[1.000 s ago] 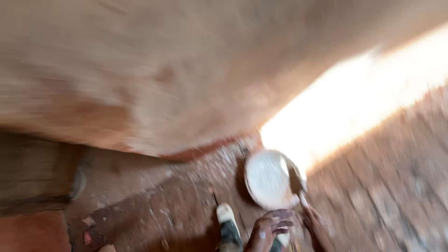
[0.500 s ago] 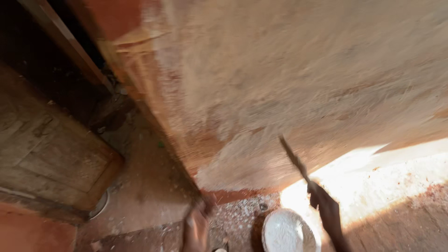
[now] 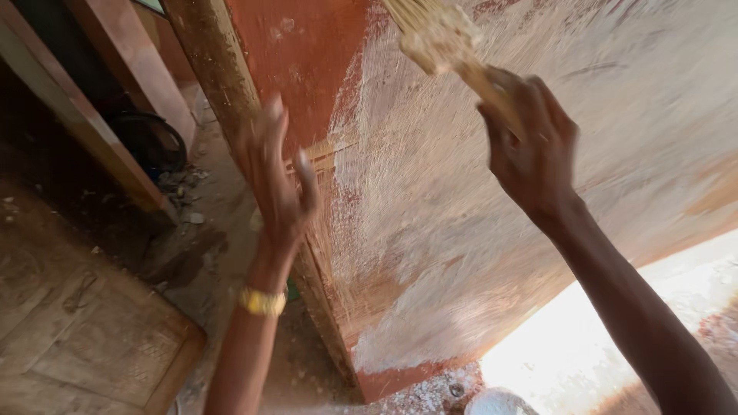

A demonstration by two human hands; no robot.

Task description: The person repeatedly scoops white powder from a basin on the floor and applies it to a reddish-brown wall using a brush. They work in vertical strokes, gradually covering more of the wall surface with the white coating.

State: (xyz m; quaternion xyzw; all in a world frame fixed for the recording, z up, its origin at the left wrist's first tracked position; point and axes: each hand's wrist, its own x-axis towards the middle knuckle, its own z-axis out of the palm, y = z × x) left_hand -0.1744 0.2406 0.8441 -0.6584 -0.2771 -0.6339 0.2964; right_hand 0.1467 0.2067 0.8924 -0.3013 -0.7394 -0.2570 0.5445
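My right hand (image 3: pixel 530 150) is raised and closed around the handle of a straw brush (image 3: pixel 438 34) coated in pale wash. The bristles press against a red wall (image 3: pixel 477 230) that is streaked with whitish paint. My left hand (image 3: pixel 277 173) is lifted in front of the wall's corner edge, fingers spread, holding nothing; a gold bracelet (image 3: pixel 261 302) is on that wrist. The hand is motion-blurred.
A white bowl (image 3: pixel 498 403) of wash sits on the ground at the bottom edge. A wooden door or panel (image 3: pixel 84 330) lies low at the left. A dark round basin (image 3: pixel 150 142) and a slanted wooden post (image 3: pixel 92 127) stand at the upper left. Sunlight hits the ground at right.
The view swung up from the floor and bowl to the wall. My right hand lifted the brush up onto the wall, and my left hand rose into view.
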